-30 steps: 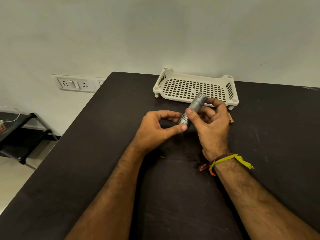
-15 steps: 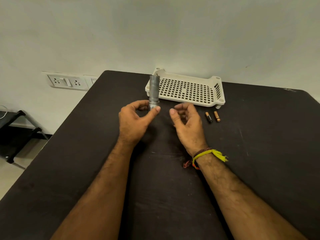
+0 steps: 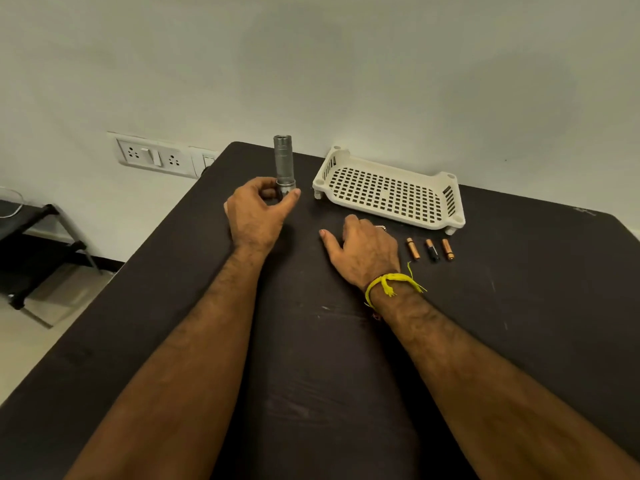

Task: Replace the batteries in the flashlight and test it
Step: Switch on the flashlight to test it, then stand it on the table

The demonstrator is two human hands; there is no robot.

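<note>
Perforated tray (image 3: 446, 216) (white); batteries (image 3: 431, 249) lie outside.

Bare table (image 3: 311, 393) opens wide nearside; far right, the tray (image 3: 388, 192) and three batteries (image 3: 431, 249) crowd the way.

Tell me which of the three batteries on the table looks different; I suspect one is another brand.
The middle battery: its body is mostly black with a copper end, while the left battery and the right battery look copper all along.
</note>
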